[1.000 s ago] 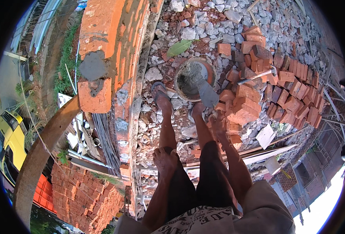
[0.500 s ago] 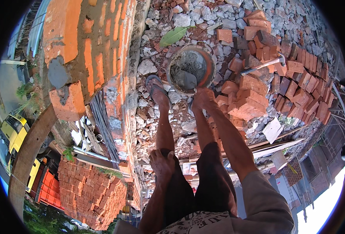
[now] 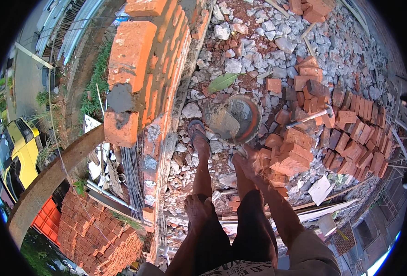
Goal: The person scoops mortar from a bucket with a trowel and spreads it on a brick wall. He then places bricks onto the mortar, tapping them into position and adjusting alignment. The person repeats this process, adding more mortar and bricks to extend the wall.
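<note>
My right hand (image 3: 250, 162) is closed around the handle of a trowel at the near side of a round bucket (image 3: 256, 131). The trowel's flat grey blade (image 3: 225, 125), coated with mortar, is at the bucket's left part. Wet grey mortar (image 3: 242, 112) lies inside the bucket. My left hand (image 3: 198, 209) rests over my left knee, fingers laid on it and holding nothing. A brick wall (image 3: 166, 69) rises on the left, with a grey mortar patch (image 3: 122, 97) between two bricks on its top.
A hammer (image 3: 310, 117) lies on the stacked bricks (image 3: 300, 147) at the right. Broken rubble (image 3: 268, 41) covers the ground, with a green leaf (image 3: 223, 82) beyond the bucket. Past the wall are a wooden plank (image 3: 56, 179), a large brick pile (image 3: 95, 230) and a yellow truck (image 3: 22, 149).
The trowel blade has come up out of the mortar toward the bucket's left side, with my right hand still on its handle. The view has shifted; my left hand stays on the knee.
</note>
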A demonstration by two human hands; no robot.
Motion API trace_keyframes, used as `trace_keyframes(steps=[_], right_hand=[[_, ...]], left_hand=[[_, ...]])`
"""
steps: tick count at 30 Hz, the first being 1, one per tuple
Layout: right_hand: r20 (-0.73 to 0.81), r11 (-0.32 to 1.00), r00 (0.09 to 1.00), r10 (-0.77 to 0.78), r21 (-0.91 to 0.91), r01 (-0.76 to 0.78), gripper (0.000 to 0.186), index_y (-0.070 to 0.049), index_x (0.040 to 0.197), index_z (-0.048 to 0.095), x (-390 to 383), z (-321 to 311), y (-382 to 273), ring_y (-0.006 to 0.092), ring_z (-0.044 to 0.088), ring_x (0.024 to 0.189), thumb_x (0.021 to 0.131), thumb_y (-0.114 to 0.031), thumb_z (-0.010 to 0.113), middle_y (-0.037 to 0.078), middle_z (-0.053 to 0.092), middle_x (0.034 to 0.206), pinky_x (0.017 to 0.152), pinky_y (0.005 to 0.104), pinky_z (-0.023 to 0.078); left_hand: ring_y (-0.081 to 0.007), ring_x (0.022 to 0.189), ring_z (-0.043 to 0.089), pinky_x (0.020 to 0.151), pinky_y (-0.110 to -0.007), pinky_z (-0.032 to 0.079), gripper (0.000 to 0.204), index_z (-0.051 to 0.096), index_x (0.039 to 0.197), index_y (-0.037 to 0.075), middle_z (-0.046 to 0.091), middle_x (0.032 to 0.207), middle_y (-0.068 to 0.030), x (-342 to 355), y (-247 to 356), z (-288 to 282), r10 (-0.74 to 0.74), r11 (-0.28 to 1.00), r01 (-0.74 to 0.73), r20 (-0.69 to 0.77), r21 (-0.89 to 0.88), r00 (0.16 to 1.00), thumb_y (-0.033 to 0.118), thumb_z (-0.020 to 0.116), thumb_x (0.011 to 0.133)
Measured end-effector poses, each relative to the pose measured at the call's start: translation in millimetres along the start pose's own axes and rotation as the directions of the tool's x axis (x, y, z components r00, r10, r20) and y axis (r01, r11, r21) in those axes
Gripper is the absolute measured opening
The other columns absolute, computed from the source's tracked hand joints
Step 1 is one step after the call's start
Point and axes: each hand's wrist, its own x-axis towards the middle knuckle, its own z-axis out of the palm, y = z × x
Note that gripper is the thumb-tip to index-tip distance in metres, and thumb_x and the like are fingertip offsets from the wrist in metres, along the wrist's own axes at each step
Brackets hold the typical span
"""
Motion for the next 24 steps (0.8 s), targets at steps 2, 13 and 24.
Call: trace_keyframes(steps=[2,13,24], right_hand=[[-0.046,0.986,0.991,-0.126,0.105,0.131,0.027,0.003,0.102,0.059,9,-15,-60,0.0359,0.066,0.071,0.083,-0.014,0.069,0.02,0.063,0.077,0.063,0.0422,0.051],[0.566,0.132,0.77,-0.295,0.822,-0.553,0.033,0.003,0.116,0.06,110,-39,-269,0.0144,0.06,0.064,0.096,-0.023,0.063,0.008,0.063,0.079,0.051,0.0271,0.049],[0.009,0.599,0.786,-0.619,-0.642,0.479,0.047,0.0,0.13,0.054,87,-83,-251,0.0322,0.063,0.089,0.085,-0.009,0.063,0.018,0.058,0.103,0.073,0.0441,0.053]], left_hand=[[-0.0423,0.11,0.051,0.093,-0.054,0.042,0.053,0.055,0.11,-0.008,0.054,0.111,-0.025,0,2,-2,-0.03,0.999,0.03,0.0,-0.014,1.0,0.034,0.07,0.082],[-0.0419,0.114,0.05,0.095,-0.052,0.042,0.056,0.053,0.114,-0.008,0.054,0.116,-0.0245,2,-2,-2,-0.082,0.996,0.083,0.034,-0.038,0.996,0.038,0.068,0.086],[-0.0406,0.114,0.05,0.095,-0.05,0.043,0.06,0.055,0.114,-0.007,0.054,0.116,-0.0236,1,-6,0,-0.104,0.993,0.107,0.052,-0.049,0.993,0.043,0.069,0.085]])
